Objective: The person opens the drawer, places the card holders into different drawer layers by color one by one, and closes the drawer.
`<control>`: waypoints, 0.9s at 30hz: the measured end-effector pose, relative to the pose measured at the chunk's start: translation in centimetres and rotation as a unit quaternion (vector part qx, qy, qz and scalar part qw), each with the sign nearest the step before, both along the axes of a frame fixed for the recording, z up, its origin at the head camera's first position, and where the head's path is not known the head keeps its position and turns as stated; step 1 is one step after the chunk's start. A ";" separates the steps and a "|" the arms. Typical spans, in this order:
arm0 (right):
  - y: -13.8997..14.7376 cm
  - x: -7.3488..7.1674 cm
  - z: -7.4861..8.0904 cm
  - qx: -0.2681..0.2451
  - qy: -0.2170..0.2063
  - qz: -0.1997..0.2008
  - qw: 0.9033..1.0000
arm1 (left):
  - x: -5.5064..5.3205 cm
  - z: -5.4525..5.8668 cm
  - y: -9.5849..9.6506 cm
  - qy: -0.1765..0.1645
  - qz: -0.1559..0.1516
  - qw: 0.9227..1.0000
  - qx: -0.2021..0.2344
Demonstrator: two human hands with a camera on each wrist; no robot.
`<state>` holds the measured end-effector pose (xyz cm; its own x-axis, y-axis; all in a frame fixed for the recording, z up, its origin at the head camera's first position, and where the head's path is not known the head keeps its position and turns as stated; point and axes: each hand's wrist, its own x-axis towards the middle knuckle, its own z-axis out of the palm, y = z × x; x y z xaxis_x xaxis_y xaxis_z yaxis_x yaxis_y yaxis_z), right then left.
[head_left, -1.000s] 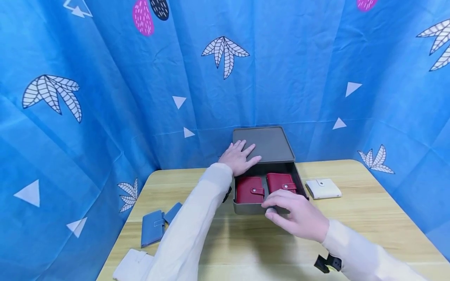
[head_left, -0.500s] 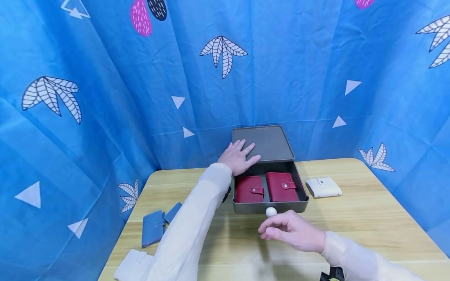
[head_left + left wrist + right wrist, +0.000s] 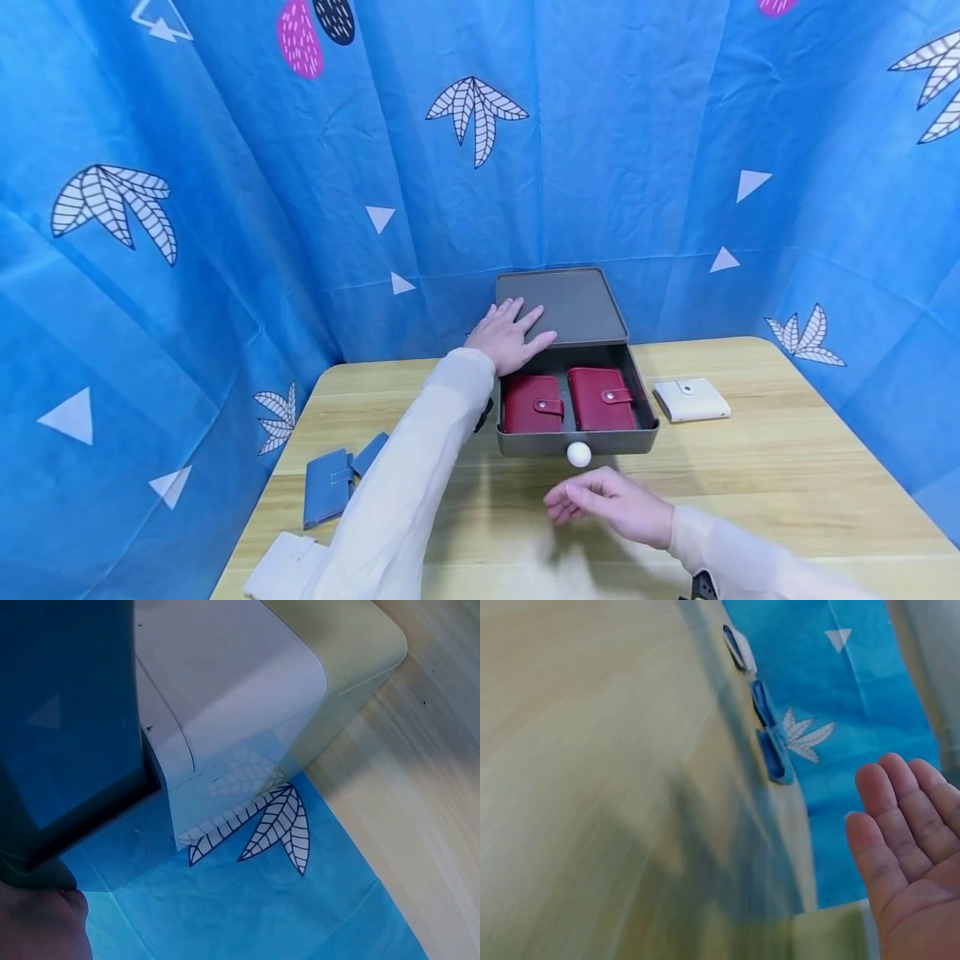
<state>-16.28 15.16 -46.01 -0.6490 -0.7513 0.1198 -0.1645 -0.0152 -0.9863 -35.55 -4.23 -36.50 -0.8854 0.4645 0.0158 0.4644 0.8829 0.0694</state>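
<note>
A box with a grey top (image 3: 562, 304) stands at the back of the table, its drawer (image 3: 525, 446) pulled out toward me. Inside lie two red snap-strap wallets, one on the left (image 3: 531, 405) and one on the right (image 3: 602, 400). On the drawer's front is a round white knob (image 3: 579, 454). My left hand (image 3: 504, 337) rests on the left part of the box top, fingers spread. My right hand (image 3: 611, 504) hovers just in front of the knob, holding nothing; its fingers look relaxed in the right wrist view.
A white wallet (image 3: 692, 400) lies right of the drawer. Toward the table's left edge are a blue wallet (image 3: 327, 487), another blue one (image 3: 367, 454) partly behind my sleeve, and a white wallet (image 3: 281, 567). Blue patterned curtain (image 3: 600, 167) surrounds the wooden table (image 3: 780, 467).
My right hand has let go of the white knob and drawn back toward me and slightly left. The drawer stays pulled out, and my left hand has kept its place.
</note>
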 end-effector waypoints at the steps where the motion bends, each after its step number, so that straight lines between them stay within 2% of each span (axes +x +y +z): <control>1: 0.0 -0.1 -0.2 0.000 -0.007 -0.004 1.000 | 0.0 0.0 0.0 0.001 0.000 1.000 -0.001; 8: 0.3 -0.7 -1.3 -0.031 -0.049 -0.020 0.998 | -0.1 -0.2 0.0 0.004 0.002 1.000 0.000; 18: 0.3 -1.2 -1.1 -0.098 -0.091 0.011 0.991 | -0.2 -0.3 -0.1 0.004 0.003 1.000 0.008; 27: -0.1 -1.4 -0.9 -0.143 -0.084 -0.001 0.986 | -0.3 -0.3 -0.1 -0.003 0.009 1.000 0.007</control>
